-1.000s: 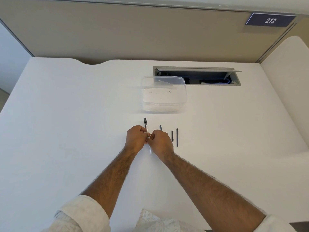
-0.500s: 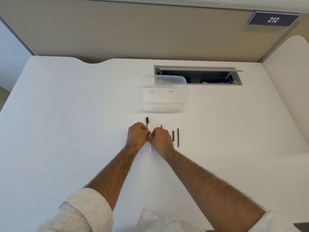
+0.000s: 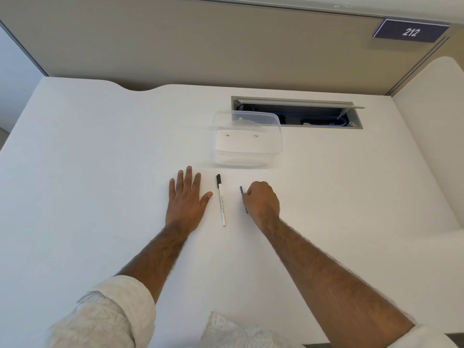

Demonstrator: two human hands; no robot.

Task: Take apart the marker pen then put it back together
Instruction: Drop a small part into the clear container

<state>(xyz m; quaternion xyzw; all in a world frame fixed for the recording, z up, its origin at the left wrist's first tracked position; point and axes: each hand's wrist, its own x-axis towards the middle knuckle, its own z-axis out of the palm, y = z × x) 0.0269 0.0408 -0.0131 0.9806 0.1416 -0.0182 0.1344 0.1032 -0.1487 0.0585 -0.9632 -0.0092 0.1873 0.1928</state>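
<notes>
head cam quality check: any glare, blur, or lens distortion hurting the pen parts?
Head view: even, soft light, faint shadows, no glare on the white desk. Wide-angle bend curves the desk edges. The marker body is sharp, its print too small to read. The right hand hides most of a dark part.

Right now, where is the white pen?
The pen lies on the desk between the flat left hand and the closed right hand, just below the clear box.

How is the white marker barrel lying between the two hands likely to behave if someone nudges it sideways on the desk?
The marker barrel looks round and slim and lies alone on the smooth white desk, so it would probably roll. It seems a straight, rigid tube, so it should stay stiff. Being thin plastic, it is likely light and easy to flick away.
</notes>
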